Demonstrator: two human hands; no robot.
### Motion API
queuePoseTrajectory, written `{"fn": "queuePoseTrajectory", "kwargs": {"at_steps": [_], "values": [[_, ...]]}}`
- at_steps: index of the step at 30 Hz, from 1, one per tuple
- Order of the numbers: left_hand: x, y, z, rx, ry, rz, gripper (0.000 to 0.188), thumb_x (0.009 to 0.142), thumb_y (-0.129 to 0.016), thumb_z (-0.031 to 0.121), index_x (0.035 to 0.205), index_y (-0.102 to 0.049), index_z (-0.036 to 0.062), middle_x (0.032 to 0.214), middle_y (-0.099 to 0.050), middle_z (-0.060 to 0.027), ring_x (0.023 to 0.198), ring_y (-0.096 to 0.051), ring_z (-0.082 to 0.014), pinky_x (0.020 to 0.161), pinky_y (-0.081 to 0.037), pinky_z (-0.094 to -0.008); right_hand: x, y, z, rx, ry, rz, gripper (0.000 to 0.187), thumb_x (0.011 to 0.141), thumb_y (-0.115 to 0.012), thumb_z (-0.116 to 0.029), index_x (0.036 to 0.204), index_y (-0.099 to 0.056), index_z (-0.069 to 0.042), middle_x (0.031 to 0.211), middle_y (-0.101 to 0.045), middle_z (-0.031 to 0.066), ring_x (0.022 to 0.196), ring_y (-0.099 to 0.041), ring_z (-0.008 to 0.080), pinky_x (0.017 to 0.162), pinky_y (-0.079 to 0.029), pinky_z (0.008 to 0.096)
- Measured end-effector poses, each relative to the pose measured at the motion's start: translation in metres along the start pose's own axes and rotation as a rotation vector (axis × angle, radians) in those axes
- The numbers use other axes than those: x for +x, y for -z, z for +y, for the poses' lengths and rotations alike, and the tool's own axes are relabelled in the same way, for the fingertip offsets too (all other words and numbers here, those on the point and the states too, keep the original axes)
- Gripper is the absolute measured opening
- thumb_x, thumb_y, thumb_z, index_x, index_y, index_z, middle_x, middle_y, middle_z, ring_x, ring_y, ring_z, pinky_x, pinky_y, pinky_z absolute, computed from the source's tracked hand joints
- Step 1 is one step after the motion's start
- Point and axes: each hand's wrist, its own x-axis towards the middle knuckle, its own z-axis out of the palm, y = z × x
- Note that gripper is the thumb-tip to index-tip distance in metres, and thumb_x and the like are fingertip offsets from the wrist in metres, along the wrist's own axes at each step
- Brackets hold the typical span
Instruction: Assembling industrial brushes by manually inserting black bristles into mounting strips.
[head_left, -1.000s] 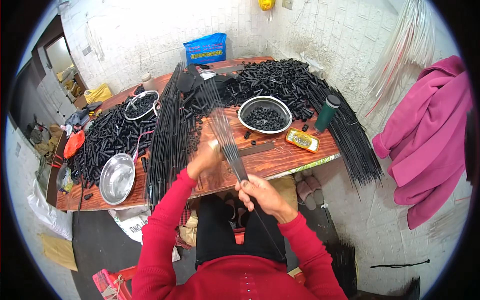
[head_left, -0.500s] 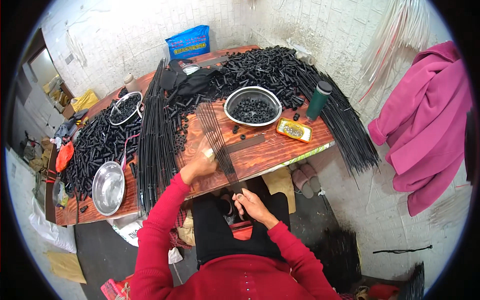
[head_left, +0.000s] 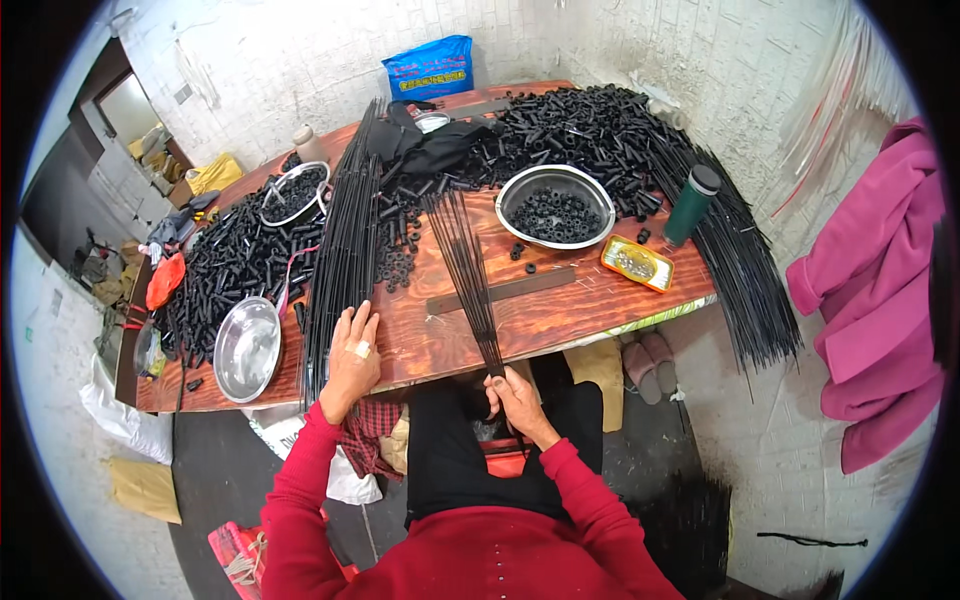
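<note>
My right hand [head_left: 517, 404] is closed round the near end of a fanned bundle of thin black rods [head_left: 468, 280]. These slant away over the table's front edge, across a flat dark bar [head_left: 535, 286]. My left hand [head_left: 352, 362], with a pale wrap on one finger, lies with fingers stretched out at the near end of a larger heap of black rods [head_left: 345, 250]. Its fingertips touch or nearly touch that heap; nothing shows gripped in it. Beyond the bundle stands a metal bowl [head_left: 557, 243] of small black rings.
A yellow tray [head_left: 612, 258] of tiny pieces and a green bottle [head_left: 692, 207] stand at right, beside more long rods [head_left: 745, 270]. Short black tubes [head_left: 600, 130] cover the table's back; more [head_left: 225, 255] lie at left, near a shiny metal basin [head_left: 248, 350].
My left hand has left the held bundle and moved left to the rod heap, its fingers now stretched out. My right hand still grips the bundle. The whole view has shifted.
</note>
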Motion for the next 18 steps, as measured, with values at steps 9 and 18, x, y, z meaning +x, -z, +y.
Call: {"fn": "queuePoseTrajectory", "kwargs": {"at_steps": [9,18], "values": [[-0.006,-0.003,-0.025,0.045,0.088,0.088,0.054,0.075,-0.055,-0.010,0.129,-0.061,-0.0072,0.147,-0.053,-0.0204,0.136,-0.045,-0.0465,0.115,-0.039,-0.0499,0.007,-0.014,0.012,0.000,0.078,0.015,0.023,0.111,-0.047,-0.021,0.107,-0.059,-0.002,0.079,-0.056,0.0005,0.067,-0.054,0.0083,0.064,-0.049,0.0252],[0.038,0.022,0.049,-0.557,0.036,-0.018,0.087,0.073,-0.084,0.023,0.150,-0.047,0.0052,0.154,-0.043,-0.0223,0.145,-0.038,-0.0414,0.122,-0.030,-0.0483,0.009,-0.008,0.019,-0.011,0.120,-0.077,0.024,0.111,-0.045,-0.019,0.107,-0.059,-0.001,0.080,-0.057,0.0024,0.073,-0.057,0.0113,0.071,-0.051,0.0277]]}}
